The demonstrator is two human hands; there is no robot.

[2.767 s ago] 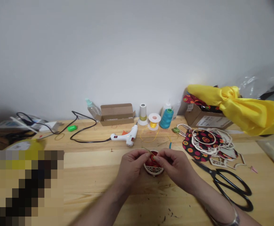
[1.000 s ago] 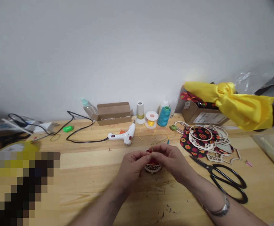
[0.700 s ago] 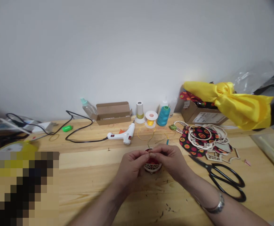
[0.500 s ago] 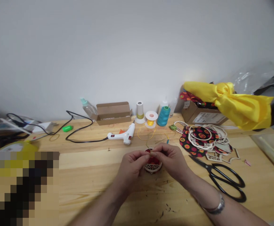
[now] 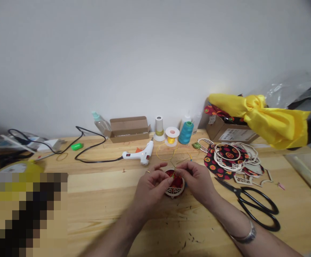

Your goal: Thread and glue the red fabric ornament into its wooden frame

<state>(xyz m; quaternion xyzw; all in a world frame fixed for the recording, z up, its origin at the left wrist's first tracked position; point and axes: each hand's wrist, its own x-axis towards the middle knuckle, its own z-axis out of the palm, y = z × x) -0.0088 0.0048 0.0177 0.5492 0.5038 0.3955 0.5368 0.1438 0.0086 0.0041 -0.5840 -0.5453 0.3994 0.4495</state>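
My left hand (image 5: 152, 187) pinches a thin green cord (image 5: 173, 165) between thumb and index finger, its other fingers loosely curled. My right hand (image 5: 198, 180) is closed at the fingertips on the same cord, just to the right. Directly under the fingertips lies a round ornament (image 5: 174, 192) with a pale wooden lattice rim and dark red patterned fabric inside. The hands partly cover its upper edge. Whether the cord is tied to the ornament cannot be seen.
Black-handled scissors (image 5: 254, 201) lie right of my right hand. Beyond the hands are a white glue gun (image 5: 138, 155), a spool of yellow cord (image 5: 172, 135) and a teal thread cone (image 5: 186, 132). Patterned fabric (image 5: 210, 160) and wooden frames (image 5: 239, 179) lie at right.
My left fingers have spread a little and shifted slightly, and the fingertips of both hands have moved slightly apart. More of the ornament and the green cord now shows.
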